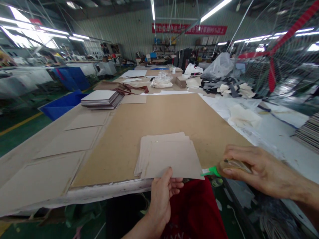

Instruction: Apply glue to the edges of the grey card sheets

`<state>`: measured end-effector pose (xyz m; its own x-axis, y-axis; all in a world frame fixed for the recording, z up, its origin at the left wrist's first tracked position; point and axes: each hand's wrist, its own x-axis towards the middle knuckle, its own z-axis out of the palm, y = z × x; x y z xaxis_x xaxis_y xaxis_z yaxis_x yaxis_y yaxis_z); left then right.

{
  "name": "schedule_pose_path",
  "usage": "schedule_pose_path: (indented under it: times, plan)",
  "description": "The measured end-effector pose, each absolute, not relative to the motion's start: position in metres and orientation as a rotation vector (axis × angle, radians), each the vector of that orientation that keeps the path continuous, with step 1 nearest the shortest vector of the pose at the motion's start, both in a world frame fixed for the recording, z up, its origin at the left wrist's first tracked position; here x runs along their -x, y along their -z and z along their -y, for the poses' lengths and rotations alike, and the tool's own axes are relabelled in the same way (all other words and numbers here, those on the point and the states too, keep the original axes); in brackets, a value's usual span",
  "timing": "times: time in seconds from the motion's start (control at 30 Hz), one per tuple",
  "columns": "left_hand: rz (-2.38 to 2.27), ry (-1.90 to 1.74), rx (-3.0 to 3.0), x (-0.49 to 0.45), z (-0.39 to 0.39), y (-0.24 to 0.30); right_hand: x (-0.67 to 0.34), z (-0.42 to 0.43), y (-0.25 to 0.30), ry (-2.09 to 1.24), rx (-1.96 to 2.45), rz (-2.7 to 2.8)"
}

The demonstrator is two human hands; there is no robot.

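A fanned stack of grey cardboard sheets [169,156] lies at the front edge of the table, right before me. My left hand [163,192] grips the near edge of the top sheet, thumb above and fingers curled beneath. Yellowish streaks run along the sheet's left and far edges. My right hand [244,169] is closed around a brownish glue bottle [234,165] with a green nozzle. The nozzle's pale tip meets the sheet's near right corner; whether it touches cannot be made out.
Larger grey sheets [42,176] overlap down the left side of the brown board [179,113]. Farther back is a stack of white-topped panels [101,99], beside a blue bin [62,104]. Fabric scraps [230,86] and a fan [276,49] are at right.
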<state>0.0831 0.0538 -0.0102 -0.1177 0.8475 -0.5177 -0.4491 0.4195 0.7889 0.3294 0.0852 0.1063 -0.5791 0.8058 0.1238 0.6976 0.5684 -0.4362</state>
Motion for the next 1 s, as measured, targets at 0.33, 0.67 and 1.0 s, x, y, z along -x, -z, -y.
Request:
schedule_pose_path:
  times: [0.33,0.67,1.0]
  plan:
    - [-1.264,-1.145,-0.418,-0.083,-0.054,0.009,-0.332,-0.113,-0.100,-0.484,1.313,2.415]
    - [-1.277,-1.149,-0.436,-0.083,-0.054,0.010,-0.321,-0.164,-0.084,-0.199,1.293,2.336]
    - [-1.274,-1.151,-0.434,-0.083,-0.056,0.013,-0.335,-0.096,-0.094,-0.374,1.209,2.461]
